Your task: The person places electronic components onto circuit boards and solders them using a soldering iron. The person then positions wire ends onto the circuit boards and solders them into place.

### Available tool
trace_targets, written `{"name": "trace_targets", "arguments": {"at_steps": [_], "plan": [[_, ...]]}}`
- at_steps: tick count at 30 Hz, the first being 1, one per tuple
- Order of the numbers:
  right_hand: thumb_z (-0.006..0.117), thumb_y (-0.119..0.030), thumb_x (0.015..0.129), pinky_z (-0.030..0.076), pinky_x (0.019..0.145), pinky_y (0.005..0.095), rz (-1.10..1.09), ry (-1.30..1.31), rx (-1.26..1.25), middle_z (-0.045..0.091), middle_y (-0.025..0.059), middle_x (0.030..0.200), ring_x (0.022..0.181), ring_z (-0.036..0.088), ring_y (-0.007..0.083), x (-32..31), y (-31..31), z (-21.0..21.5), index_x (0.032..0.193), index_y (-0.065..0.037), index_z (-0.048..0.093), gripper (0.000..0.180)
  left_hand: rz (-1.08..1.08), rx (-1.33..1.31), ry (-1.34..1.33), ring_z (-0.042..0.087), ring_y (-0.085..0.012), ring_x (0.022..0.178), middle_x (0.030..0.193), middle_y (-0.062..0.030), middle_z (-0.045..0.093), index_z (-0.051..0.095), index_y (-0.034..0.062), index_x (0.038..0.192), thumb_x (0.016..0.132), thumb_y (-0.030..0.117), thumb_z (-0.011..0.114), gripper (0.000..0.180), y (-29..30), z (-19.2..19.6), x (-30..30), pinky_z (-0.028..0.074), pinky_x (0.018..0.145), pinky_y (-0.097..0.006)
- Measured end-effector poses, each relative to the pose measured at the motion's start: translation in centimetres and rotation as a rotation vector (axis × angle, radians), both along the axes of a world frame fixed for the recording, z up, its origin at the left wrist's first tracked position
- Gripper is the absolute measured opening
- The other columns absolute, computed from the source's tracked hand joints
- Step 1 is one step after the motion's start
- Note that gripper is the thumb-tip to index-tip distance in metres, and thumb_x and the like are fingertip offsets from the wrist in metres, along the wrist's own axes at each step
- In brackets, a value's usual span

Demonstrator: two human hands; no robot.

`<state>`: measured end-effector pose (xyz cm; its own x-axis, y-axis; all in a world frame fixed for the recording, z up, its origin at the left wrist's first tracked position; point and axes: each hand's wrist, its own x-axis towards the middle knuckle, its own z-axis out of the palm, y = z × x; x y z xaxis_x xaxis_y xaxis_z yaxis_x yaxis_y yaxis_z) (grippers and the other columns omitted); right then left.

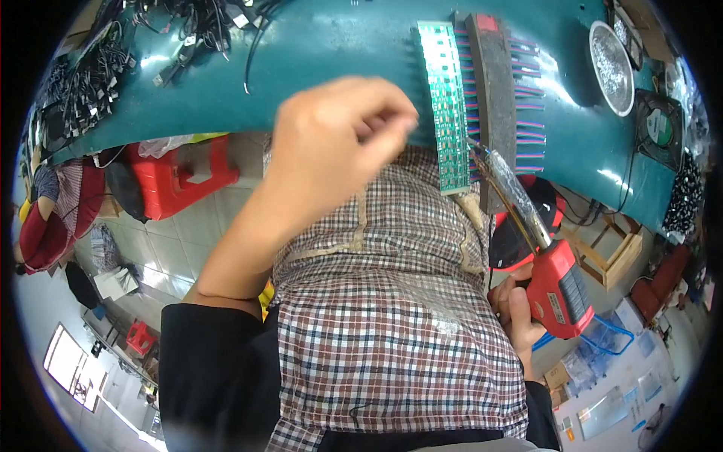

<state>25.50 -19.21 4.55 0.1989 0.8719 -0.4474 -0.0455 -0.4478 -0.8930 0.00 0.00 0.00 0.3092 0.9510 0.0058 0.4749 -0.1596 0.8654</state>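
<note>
My left hand [339, 132] hovers in front of the table edge, left of a long green circuit board [444, 105]. Its fingers are curled in, thumb close to the index finger; motion blurs them a little, and whatever they may pinch is hidden. My right hand [516, 309] is wrapped round the grip of a red soldering gun [557, 294]. The gun's long metal barrel slants up and left, its tip by the board's right edge. Along that side, thin coloured wires [530, 139] run beneath a dark bar [493, 98] and stick out on its right.
Bundles of black cables [98, 83] lie at the table's left. A metal mesh bowl [611, 68] and a black fan [659, 128] stand at the right. Below the green table [331, 45] are a red stool [184, 177] and a wooden stool [610, 252]. A checked apron covers my lap.
</note>
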Motion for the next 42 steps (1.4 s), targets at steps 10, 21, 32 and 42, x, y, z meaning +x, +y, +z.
{"name": "trace_targets", "arguments": {"at_steps": [10, 21, 32, 42], "plan": [[0.065, -0.006, 0.089, 0.049, 0.065, 0.0258, 0.025, -0.146, -0.057, 0.063, 0.0041, 0.085, 0.071, 0.059, 0.0101, -0.2, 0.3, 0.2, 0.108, 0.000, 0.060, 0.021, 0.357, 0.562, 0.475, 0.063, -0.0249, 0.064, 0.071, -0.0057, 0.060, 0.064, 0.0111, 0.076, 0.075, 0.019, 0.074, 0.012, 8.6, -2.7, -0.9, 0.049, 0.057, -0.037], [0.064, -0.001, 0.088, 0.045, 0.054, 0.0213, -0.009, -0.032, 0.031, 0.063, 0.0015, 0.081, 0.060, 0.055, 0.0049, -1.0, 0.7, -1.0, 0.106, 0.000, 0.062, 0.019, 0.315, 0.463, 0.417, 0.062, -0.0232, 0.057, 0.064, -0.0049, 0.061, 0.060, 0.0080, 0.065, 0.068, 0.013, 0.072, 0.013, 6.9, -2.7, -1.0, 0.050, 0.053, -0.036], [0.061, 0.000, 0.089, 0.043, 0.052, 0.0210, -0.027, -0.040, 0.095, 0.059, 0.0001, 0.071, 0.057, 0.054, 0.0052, -1.0, 0.8, -1.0, 0.105, 0.001, 0.061, 0.015, 0.325, 0.059, 0.032, 0.070, -0.0157, 0.063, 0.070, -0.0071, 0.070, 0.065, 0.0019, 0.075, 0.073, 0.008, 0.071, 0.009, 5.5, -1.2, -0.7, 0.053, 0.059, -0.026], [0.065, 0.001, 0.087, 0.045, 0.055, 0.0220, -0.010, -0.089, 0.103, 0.061, 0.0005, 0.080, 0.062, 0.055, 0.0054, -1.0, -0.1, -0.6, 0.107, 0.000, 0.062, 0.021, 0.237, -0.161, -0.273, 0.067, -0.0087, 0.072, 0.077, -0.0059, 0.071, 0.069, -0.0026, 0.087, 0.079, 0.004, 0.069, 0.010, 2.3, -2.0, -0.9, 0.054, 0.066, -0.023]]}}
